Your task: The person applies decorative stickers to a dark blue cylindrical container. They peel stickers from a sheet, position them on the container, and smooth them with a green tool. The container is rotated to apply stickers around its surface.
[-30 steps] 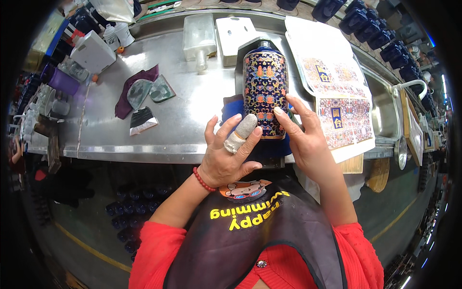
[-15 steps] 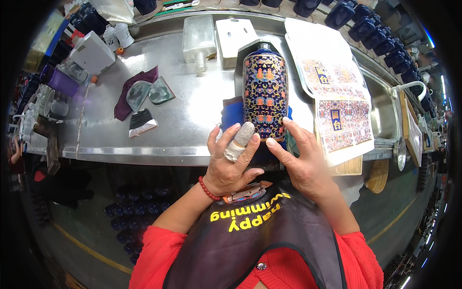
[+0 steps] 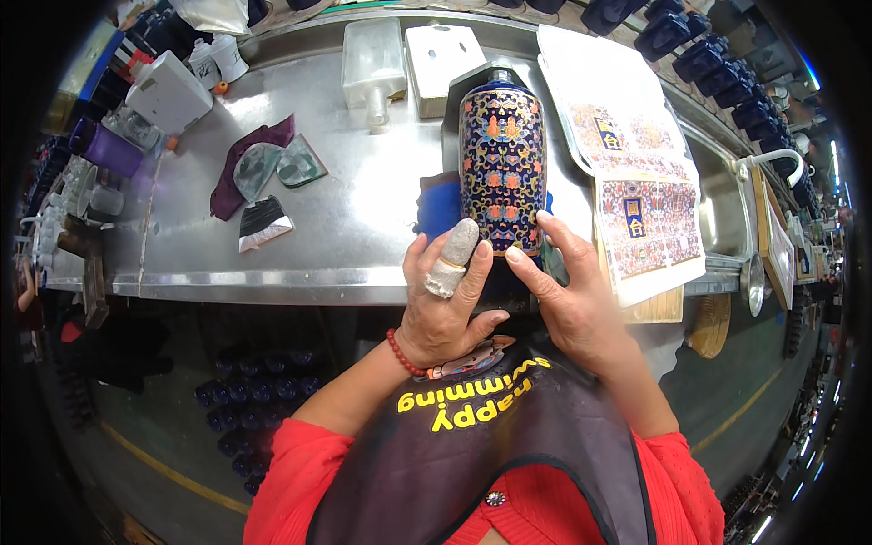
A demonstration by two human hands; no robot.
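Observation:
A dark blue bottle (image 3: pixel 501 173) covered with a colourful floral pattern lies on its side, neck away from me, in a dark cradle (image 3: pixel 451 136). My left hand (image 3: pixel 436 313) is at its lower left corner, fingers extended. One of those fingers wears a grey cloth finger cover (image 3: pixel 460 245), and the index fingertip touches the bottle's near edge. On the other side, my right hand (image 3: pixel 581 304) has thumb and index finger spread, their tips against the lower right corner. Neither hand wraps round the bottle. A blue cloth (image 3: pixel 438 209) lies beside it.
Patterned printed sheets (image 3: pixel 649 227) lie right of the bottle, before a sink (image 3: pixel 727 209). A clear container (image 3: pixel 372 68) and a white block (image 3: pixel 443 59) stand behind. Leftward lie a purple cloth (image 3: pixel 232 173) and several flat scraper pieces (image 3: pixel 302 162). Dark blue bottles (image 3: pixel 663 36) line the back.
The outer fingers of my left hand have drawn slightly closer to the covered finger. Both hands stay at the bottle's near end, and the whole view has shifted a little.

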